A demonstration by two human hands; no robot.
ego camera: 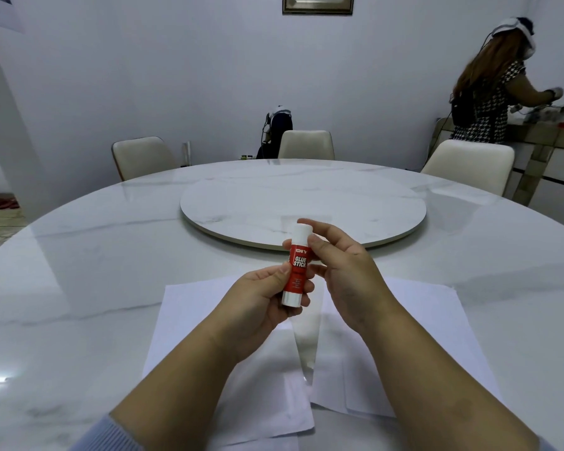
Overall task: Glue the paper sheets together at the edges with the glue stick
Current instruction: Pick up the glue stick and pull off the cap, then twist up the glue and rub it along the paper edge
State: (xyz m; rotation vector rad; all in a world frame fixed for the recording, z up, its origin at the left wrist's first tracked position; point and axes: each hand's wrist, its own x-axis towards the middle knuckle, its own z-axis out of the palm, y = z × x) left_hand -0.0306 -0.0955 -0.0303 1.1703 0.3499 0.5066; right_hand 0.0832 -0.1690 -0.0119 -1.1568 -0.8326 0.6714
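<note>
A white marble counter (79,288), round in outline, is carrying the work, with a raised round turntable (303,203) sitting at its centre. On the near side, the left paper sheet (183,320) is lying flat on the counter, its lower end overlapping further white sheets toward the near edge. The left hand (258,301) is hovering above this sheet, its grip curling round the lower half of the glue stick (297,268), thumb pressing on the red label and fingertips showing past the white base. The glue stick is being held clear of the counter, roughly upright with its top tipping slightly away, white cap still fitted, red label reading "GLUE STICK". The right hand (342,271) is meeting the stick from the other side, its grip pinching the upper part just below the cap between thumb and fingers. Beneath the right forearm, the right paper sheet (430,320) is lying flat, and a narrow wedge of bare counter is separating it from the left sheet, closing toward the near end. Three pale chairs (306,144) are standing behind the counter. At far right, a person (489,92) is bending over a side table.
</note>
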